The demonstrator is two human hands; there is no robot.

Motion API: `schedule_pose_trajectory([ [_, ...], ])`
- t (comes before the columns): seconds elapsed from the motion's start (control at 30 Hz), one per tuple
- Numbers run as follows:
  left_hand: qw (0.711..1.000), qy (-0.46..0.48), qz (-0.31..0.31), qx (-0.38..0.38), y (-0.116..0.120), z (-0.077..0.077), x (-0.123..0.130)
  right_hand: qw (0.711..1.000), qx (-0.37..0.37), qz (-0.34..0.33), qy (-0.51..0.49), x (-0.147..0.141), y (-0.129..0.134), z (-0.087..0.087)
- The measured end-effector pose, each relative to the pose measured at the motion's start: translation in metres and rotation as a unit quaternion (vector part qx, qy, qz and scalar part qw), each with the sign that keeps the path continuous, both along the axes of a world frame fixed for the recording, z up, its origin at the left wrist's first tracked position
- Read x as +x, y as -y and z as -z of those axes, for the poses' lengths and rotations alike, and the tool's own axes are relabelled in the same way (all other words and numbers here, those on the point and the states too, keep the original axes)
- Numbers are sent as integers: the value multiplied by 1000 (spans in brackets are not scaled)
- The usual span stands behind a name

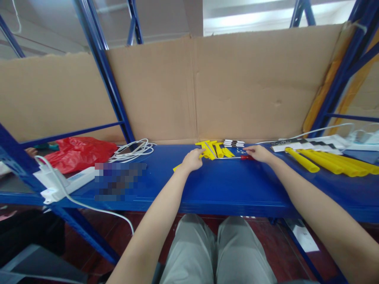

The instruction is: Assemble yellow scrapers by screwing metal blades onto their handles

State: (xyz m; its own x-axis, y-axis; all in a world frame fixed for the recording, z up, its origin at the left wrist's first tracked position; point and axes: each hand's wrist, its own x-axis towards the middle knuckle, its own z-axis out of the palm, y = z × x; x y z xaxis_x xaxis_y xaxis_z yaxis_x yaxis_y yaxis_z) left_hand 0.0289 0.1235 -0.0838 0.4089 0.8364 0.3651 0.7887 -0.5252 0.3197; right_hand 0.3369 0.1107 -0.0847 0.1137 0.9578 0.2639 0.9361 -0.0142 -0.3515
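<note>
looks like small-part pickup: right hand [258, 153] at small bits [240, 150], 12 o'clock of screwdriver [245, 157], left hand [193, 160] 9 o'clock of yellow parts [219, 150], can't tell either finger grip, picking calls for fine pinch.

Tan cardboard sheet [251, 86] upright bhd grip, blue metal rack post [109, 83] back L. Crumpled red plastic bag [81, 153] well L of grip; coiled white cable [134, 150] betw. bag & grip. White plastic power strip [78, 180] also L, nearer front than bag.
</note>
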Motion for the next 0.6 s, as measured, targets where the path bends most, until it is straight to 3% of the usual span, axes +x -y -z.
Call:
schedule_pose_trajectory([
  [0.13,999,-14,34,28,2,3,5,997,-45,52,44,-13,-9,-1],
  [0.43,998,1,54,31,2,7,8,989,-103,6,110,-23,-33,-5],
  [0.6,998,6,56,26,3,6,10,985,-102,34,136,-30,-36,-5],
])
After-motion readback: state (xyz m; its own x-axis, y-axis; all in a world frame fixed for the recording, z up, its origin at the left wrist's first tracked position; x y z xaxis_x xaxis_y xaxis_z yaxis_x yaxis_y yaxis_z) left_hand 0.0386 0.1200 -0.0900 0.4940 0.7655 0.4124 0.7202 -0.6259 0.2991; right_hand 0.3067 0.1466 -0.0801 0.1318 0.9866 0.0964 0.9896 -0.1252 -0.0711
